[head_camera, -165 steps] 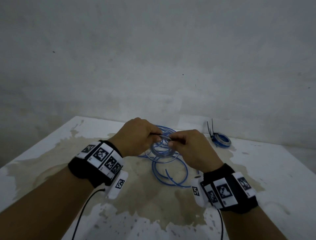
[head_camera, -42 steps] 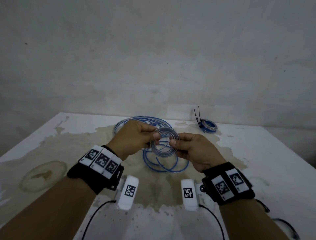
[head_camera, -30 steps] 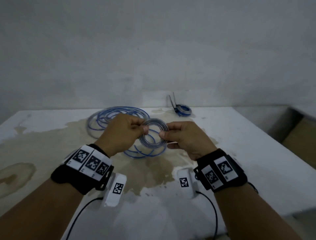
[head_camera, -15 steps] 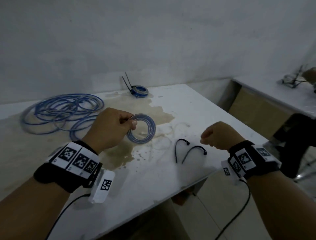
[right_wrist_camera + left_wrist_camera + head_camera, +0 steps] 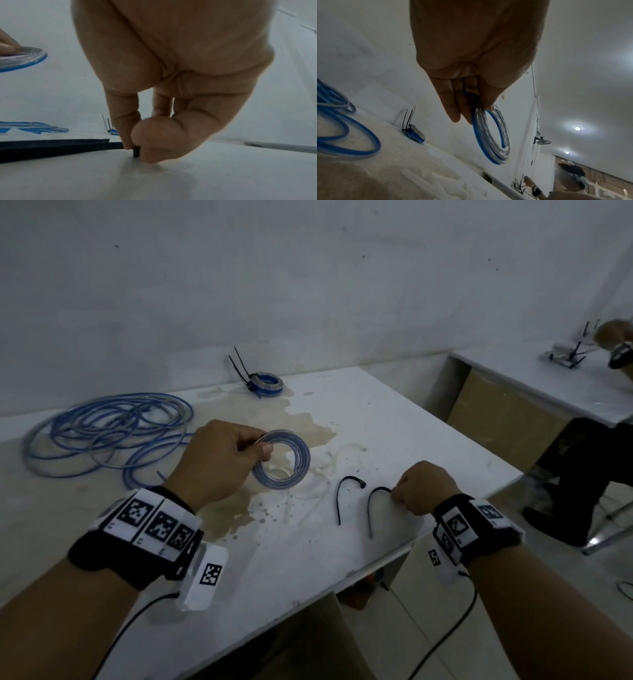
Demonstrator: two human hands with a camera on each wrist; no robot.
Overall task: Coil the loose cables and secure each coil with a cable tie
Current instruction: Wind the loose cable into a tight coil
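My left hand point(image 5: 239, 450) pinches a small blue-and-clear cable coil point(image 5: 294, 470) by its rim and holds it above the white table point(image 5: 394, 419). The left wrist view shows the coil point(image 5: 491, 136) hanging from thumb and fingers. My right hand point(image 5: 399, 496) is down at the table's right edge and pinches the head of a black cable tie point(image 5: 371, 508) that lies on the surface. In the right wrist view thumb and forefinger close on the tie's head point(image 5: 136, 151). A second black cable tie point(image 5: 342, 494) lies just left of it.
A loose heap of blue cable point(image 5: 109, 433) sprawls at the table's left. A tied coil point(image 5: 265, 383) with black tie tails sits at the back by the wall. Another person point(image 5: 589, 467) sits at a second table point(image 5: 548, 385) on the right.
My right hand let go of the coil, swung right and came down onto a cable tie. The left hand keeps the coil alone. My head turned right, bringing the ties and second table into view.
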